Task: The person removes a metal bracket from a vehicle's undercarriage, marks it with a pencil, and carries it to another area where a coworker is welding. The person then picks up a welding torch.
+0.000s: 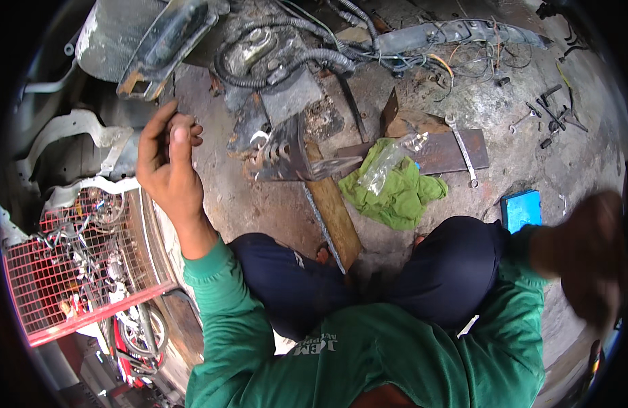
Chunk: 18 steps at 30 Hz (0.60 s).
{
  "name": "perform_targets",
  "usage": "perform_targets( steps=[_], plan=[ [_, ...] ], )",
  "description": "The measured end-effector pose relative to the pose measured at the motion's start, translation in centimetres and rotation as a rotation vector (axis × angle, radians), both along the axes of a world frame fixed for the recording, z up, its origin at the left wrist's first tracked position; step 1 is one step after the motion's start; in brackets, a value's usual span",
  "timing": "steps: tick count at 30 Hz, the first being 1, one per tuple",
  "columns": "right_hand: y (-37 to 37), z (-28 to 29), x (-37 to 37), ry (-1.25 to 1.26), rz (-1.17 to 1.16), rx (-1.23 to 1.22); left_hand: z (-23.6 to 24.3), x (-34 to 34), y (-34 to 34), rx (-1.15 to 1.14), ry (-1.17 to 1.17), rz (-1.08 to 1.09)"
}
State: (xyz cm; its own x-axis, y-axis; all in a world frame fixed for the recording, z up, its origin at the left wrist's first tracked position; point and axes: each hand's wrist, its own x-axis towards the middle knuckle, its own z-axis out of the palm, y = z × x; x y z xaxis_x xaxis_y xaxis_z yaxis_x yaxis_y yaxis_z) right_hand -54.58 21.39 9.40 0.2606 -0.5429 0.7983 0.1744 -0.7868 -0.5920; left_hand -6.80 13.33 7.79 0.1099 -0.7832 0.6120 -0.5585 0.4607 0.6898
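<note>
My left hand [172, 160] is raised at the left, just below a dark metal bracket [142, 80] with a rusty end. Its fingers curl in toward the thumb; whether a small thing sits between them is hidden. Far to the right, my right hand [592, 258] is smeared by motion, so its grip cannot be read. Nearest to it lies a blue box [521, 211]. Ahead of my knees, a green cloth [402, 197] lies bunched with a clear plastic bag [385, 166] on it. A combination wrench [465, 155] rests across a dark metal plate [443, 153].
A wooden plank [337, 224] reaches between my knees beside a ribbed metal part [286, 153]. Corrugated hoses [286, 75] and loose wires [456, 64] spread beyond. Several tools [552, 112] lie on concrete at the far right. A red grille [89, 265] borders the left side.
</note>
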Motion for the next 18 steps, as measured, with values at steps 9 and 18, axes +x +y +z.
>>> perform_targets(
  steps=[9, 18],
  plan=[
    [-14.4, -22.7, 2.0, 1.231, -0.421, 0.48, -6.6, 3.1, -0.5, 0.432, 0.36, 0.073],
    [-5.5, -33.9, -0.6, 1.252, -0.886, 0.987, -4.9, 3.2, -6.4, 0.486, 0.36, 0.104]
  ],
)
